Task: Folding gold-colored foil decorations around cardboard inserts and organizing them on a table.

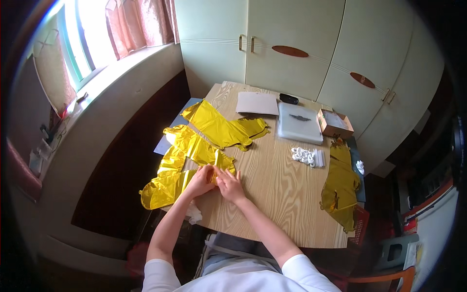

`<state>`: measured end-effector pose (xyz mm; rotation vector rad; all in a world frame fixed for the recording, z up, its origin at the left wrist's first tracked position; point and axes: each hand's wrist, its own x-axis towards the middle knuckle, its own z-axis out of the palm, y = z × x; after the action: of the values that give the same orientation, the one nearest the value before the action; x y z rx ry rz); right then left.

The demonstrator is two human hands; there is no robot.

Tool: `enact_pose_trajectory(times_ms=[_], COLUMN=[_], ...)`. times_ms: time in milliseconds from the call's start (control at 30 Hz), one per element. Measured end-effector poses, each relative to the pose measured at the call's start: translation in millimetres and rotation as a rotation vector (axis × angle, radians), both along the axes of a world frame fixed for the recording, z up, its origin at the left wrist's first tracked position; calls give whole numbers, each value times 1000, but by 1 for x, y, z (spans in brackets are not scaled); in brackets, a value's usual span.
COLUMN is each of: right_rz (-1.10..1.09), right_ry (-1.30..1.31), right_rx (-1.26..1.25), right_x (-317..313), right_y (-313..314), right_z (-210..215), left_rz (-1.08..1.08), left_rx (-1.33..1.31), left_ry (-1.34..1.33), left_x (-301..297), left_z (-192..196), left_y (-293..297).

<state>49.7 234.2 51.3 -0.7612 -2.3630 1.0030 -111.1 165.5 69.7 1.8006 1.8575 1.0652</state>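
A flat, shiny gold foil balloon [170,163], bent in a zigzag shape, lies at the left side of the table. My left hand [202,182] is closed on its right-hand edge, the fingers curled in a pinch. Close against it, my right hand [229,186] presses its fingers together at the same edge of the foil; the fingertips of both hands partly hide what they grip. Just beyond lies a second flat gold foil balloon [214,124], its right end folded over.
The wooden table [277,204] also bears a third gold foil balloon [340,187] at the right edge, white rings [302,156], a clear plastic case [299,124], pale sheets [257,103], a black object [289,99] and a cardboard box [335,124]. Cabinets [292,29] stand behind.
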Motion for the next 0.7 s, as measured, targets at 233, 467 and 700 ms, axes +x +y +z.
enact_pose_trajectory(times_ms=[233, 467, 700], right_rz=[-165, -88, -109], right_ry=[211, -313, -298], right_rx=[137, 490, 492], right_x=[3, 12, 11], right_y=[5, 2, -2], right_z=[-29, -10, -6], left_rz=[254, 593, 870], left_rx=[130, 72, 29], left_ry=[-52, 45, -8], left_x=[-13, -56, -191], left_z=[-20, 4, -15], left_y=[4, -10, -57])
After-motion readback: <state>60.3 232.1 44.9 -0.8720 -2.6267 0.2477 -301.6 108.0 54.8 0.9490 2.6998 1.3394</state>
